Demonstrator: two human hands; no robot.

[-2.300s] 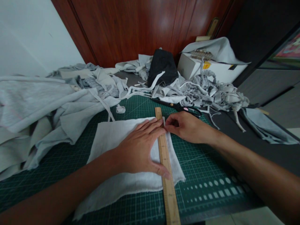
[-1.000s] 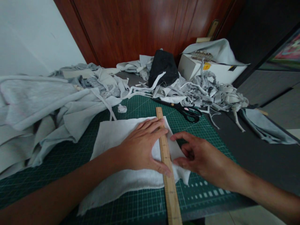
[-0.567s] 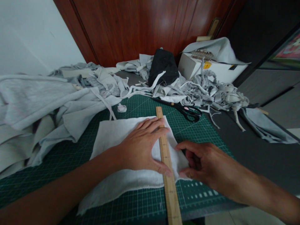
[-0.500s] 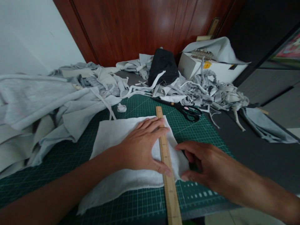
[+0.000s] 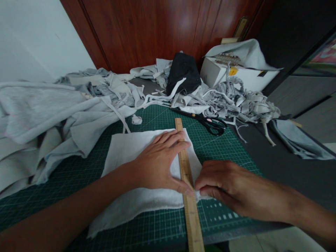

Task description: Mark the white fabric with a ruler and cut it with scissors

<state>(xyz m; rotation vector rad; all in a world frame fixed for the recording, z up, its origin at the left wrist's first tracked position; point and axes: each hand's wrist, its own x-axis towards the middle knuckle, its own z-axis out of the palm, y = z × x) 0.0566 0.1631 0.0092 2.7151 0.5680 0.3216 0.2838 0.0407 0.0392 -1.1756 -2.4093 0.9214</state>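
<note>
A piece of white cloth [image 5: 131,145] lies on the green cutting mat [image 5: 160,227], with a wooden ruler [image 5: 193,217] laid lengthwise across its right part. My left hand [image 5: 160,161] is spread flat, pressing on the cloth, its fingertips and thumb on the ruler. Just right of the ruler, my right hand [image 5: 223,185] has its fingers closed on the cloth's right edge near the lower corner. A bit of cloth sticks out beneath those fingers.
Black scissors [image 5: 207,122] lie at the mat's back right. Grey fabric [image 5: 47,112] is heaped on the left. Behind are a black cloth item [image 5: 183,73], tangled grey strips [image 5: 223,101] and a white box [image 5: 244,78]. Folded grey cloth [image 5: 299,140] lies far right.
My right hand has moved left towards the ruler and its fingers have closed on the cloth's edge, bunching it. My left hand and the ruler have stayed in place.
</note>
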